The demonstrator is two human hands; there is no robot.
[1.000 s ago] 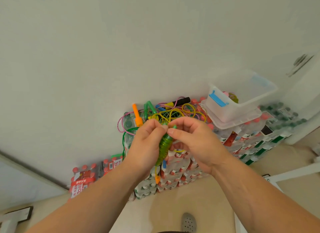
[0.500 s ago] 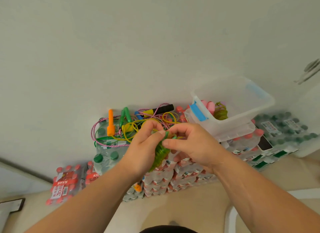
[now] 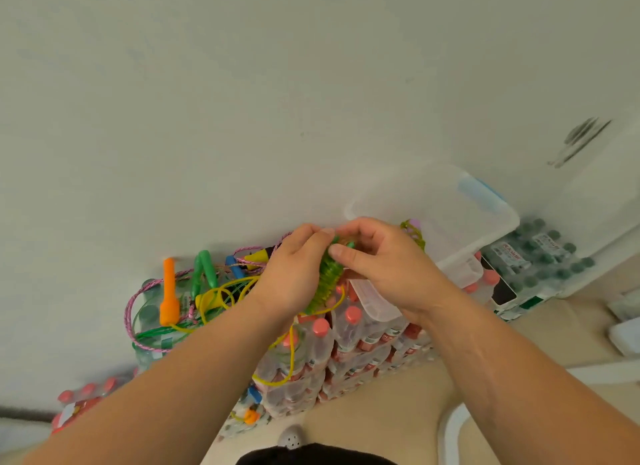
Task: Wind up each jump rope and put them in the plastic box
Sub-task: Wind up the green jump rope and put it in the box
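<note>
L hand [image 3: 294,274] and R hand [image 3: 388,267] meet mid-frame, both on the green jump rope [image 3: 327,279], which is wound into a tight bundle slanting btwn them. L fingers [image 3: 311,236] curl round the bundle's upper part. R thumb and forefinger pinch it near the top end, where a green tip pokes out. Both sets of fingers are narrow and closed on the rope, so the bundle is held in the air, not in the box.

The plastic box [image 3: 485,236] sits just behind and right of the R fingers [image 3: 360,227], lid off, on shrink-wrapped packs of pink-capped bottles [image 3: 346,343]. Inside it, close beside the R knuckles, is a wound olive rope [image 3: 415,234] w/ a pink handle end.

Left of the L fingers, on the packs, lies a loose tangle: orange handle [image 3: 169,291], green handles [image 3: 204,267], pink braided rope [image 3: 131,308], yellow rope [image 3: 214,293]. One yellow strand hangs down below the hands over the bottles. Well right of the R fingers, past the box, is a pack of green-capped bottles [image 3: 540,256].
</note>
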